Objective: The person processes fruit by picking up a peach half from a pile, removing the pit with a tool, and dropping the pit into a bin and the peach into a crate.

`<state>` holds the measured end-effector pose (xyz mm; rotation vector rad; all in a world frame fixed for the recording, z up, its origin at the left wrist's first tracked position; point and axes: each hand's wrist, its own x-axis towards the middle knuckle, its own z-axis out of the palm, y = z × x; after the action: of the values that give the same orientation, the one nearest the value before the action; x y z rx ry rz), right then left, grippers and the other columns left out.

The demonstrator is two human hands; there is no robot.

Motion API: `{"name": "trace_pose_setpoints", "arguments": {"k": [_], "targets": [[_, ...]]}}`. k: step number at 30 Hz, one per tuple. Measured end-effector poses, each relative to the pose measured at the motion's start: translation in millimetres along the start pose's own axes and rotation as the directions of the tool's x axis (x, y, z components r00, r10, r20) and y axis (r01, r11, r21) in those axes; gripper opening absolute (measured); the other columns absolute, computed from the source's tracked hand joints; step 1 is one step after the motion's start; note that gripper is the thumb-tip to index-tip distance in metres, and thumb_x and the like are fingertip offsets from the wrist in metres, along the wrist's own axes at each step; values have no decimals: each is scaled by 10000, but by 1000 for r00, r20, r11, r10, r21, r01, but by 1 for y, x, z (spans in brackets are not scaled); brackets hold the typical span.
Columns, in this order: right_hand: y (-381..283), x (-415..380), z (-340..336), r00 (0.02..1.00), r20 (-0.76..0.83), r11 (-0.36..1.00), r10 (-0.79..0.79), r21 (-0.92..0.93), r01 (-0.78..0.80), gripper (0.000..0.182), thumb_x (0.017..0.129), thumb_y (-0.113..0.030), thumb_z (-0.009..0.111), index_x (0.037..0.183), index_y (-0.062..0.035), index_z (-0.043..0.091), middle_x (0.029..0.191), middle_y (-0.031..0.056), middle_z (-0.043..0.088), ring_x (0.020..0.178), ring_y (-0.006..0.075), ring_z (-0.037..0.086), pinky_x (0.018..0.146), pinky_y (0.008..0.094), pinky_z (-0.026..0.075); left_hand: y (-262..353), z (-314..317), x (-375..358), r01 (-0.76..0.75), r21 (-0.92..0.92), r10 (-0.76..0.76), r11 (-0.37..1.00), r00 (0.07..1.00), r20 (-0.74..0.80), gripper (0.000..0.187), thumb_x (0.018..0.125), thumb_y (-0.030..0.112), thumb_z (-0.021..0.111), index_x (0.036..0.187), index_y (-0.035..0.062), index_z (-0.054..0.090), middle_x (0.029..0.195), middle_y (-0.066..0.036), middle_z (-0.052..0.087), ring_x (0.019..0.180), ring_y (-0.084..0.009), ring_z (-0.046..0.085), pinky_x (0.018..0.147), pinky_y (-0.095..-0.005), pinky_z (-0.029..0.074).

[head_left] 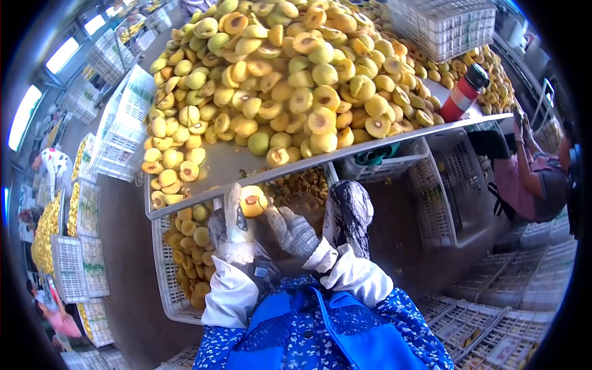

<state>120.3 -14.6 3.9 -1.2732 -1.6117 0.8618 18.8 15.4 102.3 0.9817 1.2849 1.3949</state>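
Observation:
In my left hand (236, 219), gloved and closed, is a yellow peach half (253, 200), its cut face up with a brown centre. The thumb rises along its left side. My right hand (293, 234), in a grey knit glove, has its fingers curled together at the fruit's right edge; whatever they may hold is too small to make out. Both hands are just in front of the metal table's edge (216, 192). A large heap of peach halves (296, 80) covers the table beyond them.
Below my left arm stands a crate (161, 271) of peach halves. Dark scraps (302, 188) lie under the table edge. A red bottle (459, 95) and a white crate (444, 28) stand on the table's right. Another person (530, 179) sits at right; stacked crates (126, 120) stand left.

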Motion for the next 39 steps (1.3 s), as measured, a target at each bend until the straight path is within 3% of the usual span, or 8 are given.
{"name": "trace_pose_setpoints", "arguments": {"k": [8,11,15,20,27,34,37,39], "targets": [[19,-19,4,958,117,826,-263,-485,286,496,789,-98,462,1242,90,390,940,280,524,659,368,555,532,416,465,-53,-5,2,313,-450,-211,836,941,263,379,877,327,510,1097,19,500,940,-166,621,773,-291,630,677,-365,529],[6,-18,-3,980,168,921,-107,-354,162,372,881,-166,400,1236,-59,438,950,311,541,685,436,583,573,516,464,-56,5,-2,402,-504,-384,765,912,145,360,870,322,532,1054,13,512,942,-152,619,771,-284,620,689,-358,522],[12,-19,-7,930,220,893,-294,-283,349,541,758,-88,504,1238,122,367,916,287,535,681,409,554,558,440,461,-71,-3,-3,365,-505,-344,782,929,137,294,886,288,571,1013,26,531,925,-148,611,779,-269,618,670,-360,526],[-12,-11,-25,960,276,941,54,307,-141,400,866,-201,478,1168,61,467,927,191,588,770,302,597,660,362,482,-71,2,-6,288,-444,-283,849,956,79,280,887,277,568,961,7,564,817,-164,634,636,-267,623,575,-331,528],[27,-4,-15,761,538,582,362,507,-636,296,922,-329,528,919,-51,628,580,11,535,557,100,521,474,219,386,-64,-2,-9,197,-236,-156,951,970,184,347,901,329,537,945,-13,576,811,-170,643,642,-245,631,550,-306,533],[-1,-15,-19,752,657,-610,51,617,-497,346,958,-252,451,1211,-17,468,1156,81,535,1037,91,527,859,185,463,-56,-2,-3,444,-390,-321,807,883,341,354,920,353,492,983,11,556,861,-166,640,710,-241,636,561,-314,544],[14,-21,0,860,510,-283,18,827,-485,313,954,-208,459,1198,-14,482,1148,76,536,1028,94,525,827,193,463,-35,6,-8,517,-546,-470,658,850,239,329,916,327,501,958,6,561,828,-158,636,677,-241,633,551,-303,537],[-10,-14,-25,887,422,814,187,438,-381,278,968,-180,405,1169,-13,501,1044,43,568,892,140,569,713,264,491,-39,0,-3,423,-469,-386,775,905,178,299,909,293,517,930,0,570,802,-147,630,643,-230,625,547,-296,533]]}}
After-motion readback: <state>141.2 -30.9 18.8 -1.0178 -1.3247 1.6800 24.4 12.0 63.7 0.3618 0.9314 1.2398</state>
